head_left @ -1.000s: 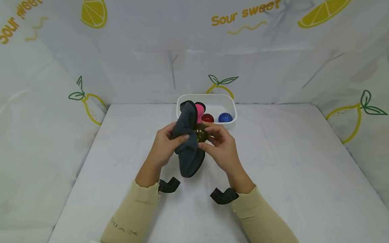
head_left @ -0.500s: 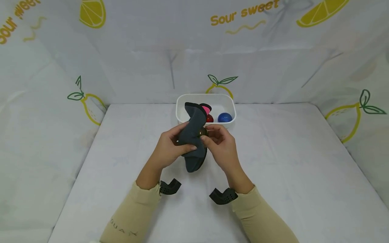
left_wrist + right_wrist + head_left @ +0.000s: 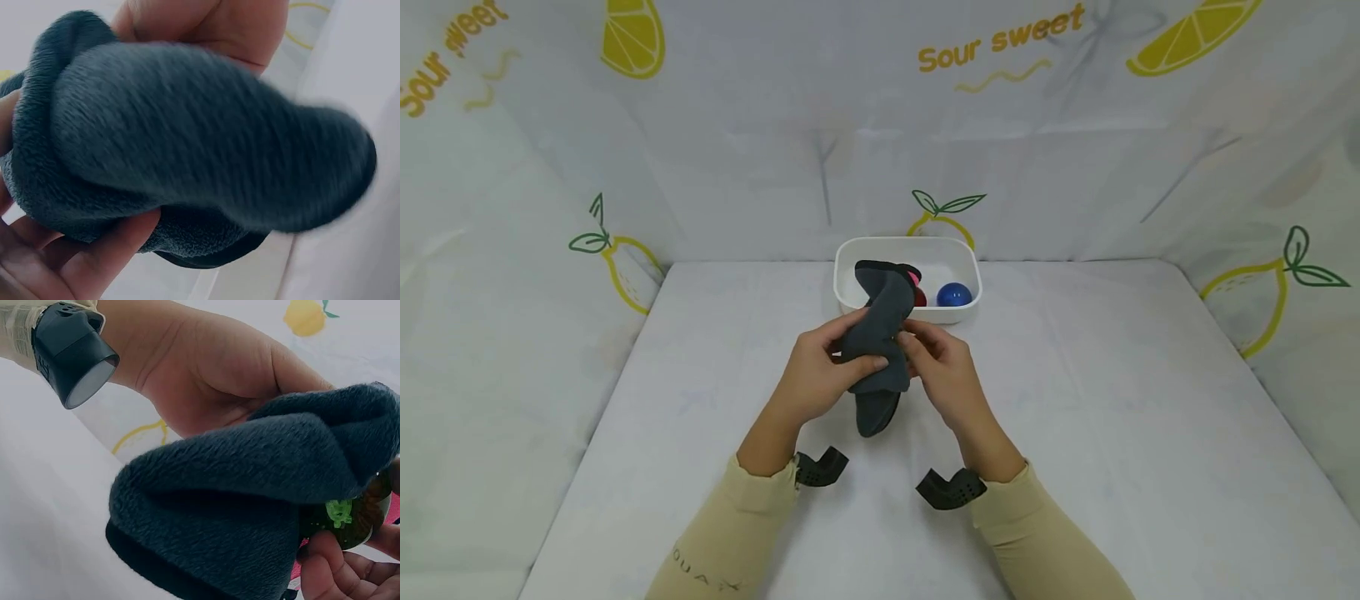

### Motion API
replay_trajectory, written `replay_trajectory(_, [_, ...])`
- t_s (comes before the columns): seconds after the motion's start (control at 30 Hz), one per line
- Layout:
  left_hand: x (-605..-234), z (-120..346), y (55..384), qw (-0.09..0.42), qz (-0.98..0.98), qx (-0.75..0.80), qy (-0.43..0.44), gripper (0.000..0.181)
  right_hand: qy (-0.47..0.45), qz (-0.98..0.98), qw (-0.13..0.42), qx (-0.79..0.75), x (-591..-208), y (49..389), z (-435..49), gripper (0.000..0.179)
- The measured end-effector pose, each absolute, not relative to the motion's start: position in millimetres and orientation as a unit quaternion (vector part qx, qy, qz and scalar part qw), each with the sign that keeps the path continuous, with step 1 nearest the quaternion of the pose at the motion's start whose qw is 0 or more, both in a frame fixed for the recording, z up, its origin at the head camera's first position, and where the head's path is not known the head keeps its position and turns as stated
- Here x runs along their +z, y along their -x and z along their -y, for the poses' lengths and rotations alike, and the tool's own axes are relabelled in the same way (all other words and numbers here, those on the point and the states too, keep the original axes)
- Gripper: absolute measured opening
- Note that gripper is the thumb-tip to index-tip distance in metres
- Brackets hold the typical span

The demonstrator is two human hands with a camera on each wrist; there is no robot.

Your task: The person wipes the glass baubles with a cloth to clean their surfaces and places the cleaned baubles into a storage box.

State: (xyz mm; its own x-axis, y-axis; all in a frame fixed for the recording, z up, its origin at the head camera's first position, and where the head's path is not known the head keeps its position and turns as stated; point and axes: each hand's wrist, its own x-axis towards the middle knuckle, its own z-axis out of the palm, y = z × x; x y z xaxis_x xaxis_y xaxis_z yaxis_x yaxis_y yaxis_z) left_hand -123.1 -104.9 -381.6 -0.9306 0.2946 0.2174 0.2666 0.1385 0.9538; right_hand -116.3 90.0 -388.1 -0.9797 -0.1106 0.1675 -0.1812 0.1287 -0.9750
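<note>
A dark grey-blue plush cloth piece (image 3: 880, 342) with black edging and a little pink showing on its far side is bunched and folded between my hands. My left hand (image 3: 811, 367) grips it from the left, thumb across its front. A see-through ball (image 3: 365, 519) of dark amber-green, with a bright green bit inside, sits against the cloth. In the right wrist view, fingertips of my right hand (image 3: 943, 367) pinch this ball at the cloth's edge. From the head view the cloth and fingers hide the ball.
A white tub (image 3: 846, 248) stands at the back of the white table (image 3: 1112, 400). In it lie a blue ball (image 3: 954, 295) and a red ball (image 3: 921, 297), the red one partly covered by the cloth. A lemon-print curtain (image 3: 737, 150) hangs behind.
The cloth has turned and folded over, so its pink side shows less. The amber-green ball, in plain sight a second ago, is now behind the cloth and my right fingers.
</note>
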Motion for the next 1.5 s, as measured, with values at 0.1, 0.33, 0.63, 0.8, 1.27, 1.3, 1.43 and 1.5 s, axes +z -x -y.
replay_trajectory(0.1, [-379.9, 104.8, 123.4, -0.006, -0.757, 0.628, -0.180, 0.060, -0.112, 0.739, 0.030, 0.664, -388.4, 116.6, -91.1, 0.036])
replay_trajectory(0.33, [-375.9, 106.9, 124.6, -0.037, -0.753, 0.632, -0.179, 0.046, -0.148, 0.724, 0.049, 0.673, -386.9, 115.8, -92.5, 0.040])
replay_trajectory(0.63, [-373.9, 109.8, 126.3, -0.028, -0.733, 0.659, -0.167, 0.035, -0.187, 0.726, 0.069, 0.658, -385.3, 115.7, -96.1, 0.052])
replay_trajectory(0.8, [-373.4, 110.6, 126.6, -0.023, -0.734, 0.660, -0.160, 0.034, -0.188, 0.727, 0.087, 0.655, -382.9, 114.4, -96.0, 0.053])
replay_trajectory(1.27, [-376.5, 111.4, 126.2, 0.004, -0.706, 0.680, -0.198, 0.045, -0.074, 0.720, 0.052, 0.688, -386.3, 116.5, -94.8, 0.033])
replay_trajectory(1.3, [-377.1, 110.6, 126.1, 0.006, -0.704, 0.681, -0.202, 0.046, -0.067, 0.724, 0.047, 0.685, -386.9, 116.9, -95.0, 0.032])
replay_trajectory(1.43, [-378.2, 109.0, 125.5, 0.001, -0.710, 0.675, -0.201, 0.047, -0.069, 0.720, 0.025, 0.690, -387.4, 116.7, -95.9, 0.031])
replay_trajectory(1.5, [-378.6, 109.3, 125.6, -0.006, -0.710, 0.677, -0.192, 0.047, -0.094, 0.699, 0.013, 0.709, -387.1, 116.5, -96.5, 0.035])
